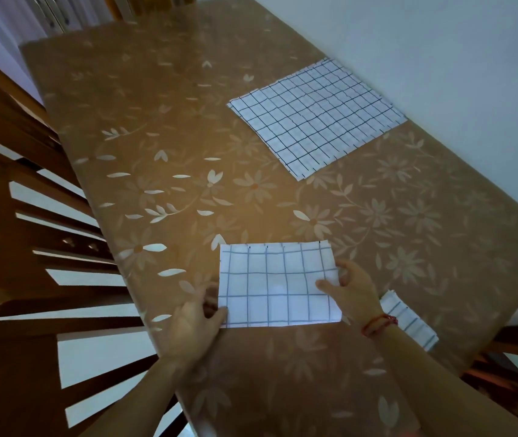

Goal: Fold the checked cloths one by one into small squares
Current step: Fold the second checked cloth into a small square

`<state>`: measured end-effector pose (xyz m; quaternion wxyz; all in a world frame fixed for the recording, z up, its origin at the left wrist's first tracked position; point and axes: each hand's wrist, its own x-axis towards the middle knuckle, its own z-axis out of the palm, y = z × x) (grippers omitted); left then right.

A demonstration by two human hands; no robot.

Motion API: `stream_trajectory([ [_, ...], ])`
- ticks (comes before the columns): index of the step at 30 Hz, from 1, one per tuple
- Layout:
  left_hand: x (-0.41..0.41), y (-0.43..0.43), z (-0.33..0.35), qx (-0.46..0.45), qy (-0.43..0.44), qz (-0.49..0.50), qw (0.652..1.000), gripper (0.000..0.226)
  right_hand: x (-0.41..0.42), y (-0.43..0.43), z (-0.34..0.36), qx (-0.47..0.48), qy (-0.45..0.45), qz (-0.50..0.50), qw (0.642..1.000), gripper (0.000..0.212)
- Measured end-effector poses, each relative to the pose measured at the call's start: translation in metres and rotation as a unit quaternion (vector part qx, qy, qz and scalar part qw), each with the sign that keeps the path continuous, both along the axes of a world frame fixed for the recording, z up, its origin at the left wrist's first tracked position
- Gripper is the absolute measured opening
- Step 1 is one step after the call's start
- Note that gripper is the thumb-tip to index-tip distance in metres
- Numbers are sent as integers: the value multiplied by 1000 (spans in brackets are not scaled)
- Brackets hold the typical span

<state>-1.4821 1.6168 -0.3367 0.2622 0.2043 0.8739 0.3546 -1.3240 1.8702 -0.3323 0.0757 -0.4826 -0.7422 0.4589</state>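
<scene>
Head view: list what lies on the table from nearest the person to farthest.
Small folded cloth beside the right wrist, with the half-folded cloth held by the left hand and right hand about level with it → bare floral tabletop → stack of unfolded cloths.

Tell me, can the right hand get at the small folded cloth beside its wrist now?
Probably yes. The small folded cloth lies uncovered just right of the wrist, but the right hand is pinching the cloth being folded and must release first.
</scene>
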Motion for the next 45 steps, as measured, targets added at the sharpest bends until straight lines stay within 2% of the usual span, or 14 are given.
stream_trajectory([
  [3,3,2,-3,-6,19,5,1000,38,1,2,-5,19,-3,26,999,48],
  [6,5,1,-8,-12,31,-3,999,40,1,1,-6,27,3,20,999,50],
  [8,7,-4,-13,-20,108,-35,993,41,2,0,-4,35,2,18,999,47],
  [10,13,-7,-14,-11,219,-95,971,34,3,-2,-3,75,-23,39,996,38],
  [11,19,-7,-13,0,259,-133,957,32,4,-6,-3,115,-43,59,991,42],
  [13,34,-8,-11,5,297,-208,932,39,7,-18,-3,188,-48,106,975,56],
  [16,57,-13,-20,-43,328,-294,897,51,14,-56,-1,271,-40,190,943,58],
  [19,70,-22,-27,-97,325,-312,888,58,24,-99,-10,334,-36,340,878,65],
  [22,74,-29,-32,-121,333,-314,881,59,28,-131,-20,317,-46,425,846,74],
  [27,78,-33,-35,-122,347,-330,869,58,19,-157,-24,295,-64,438,847,78],
  [33,72,-35,-33,-119,329,-317,882,57,18,-158,-25,286,-99,431,850,78],
  [40,65,-40,-32,-139,328,-327,876,59,19,-156,-25,288,-108,424,852,79],
  [45,62,-40,-36,-146,315,-331,877,63,25,-150,-24,297,-145,411,850,82],
])
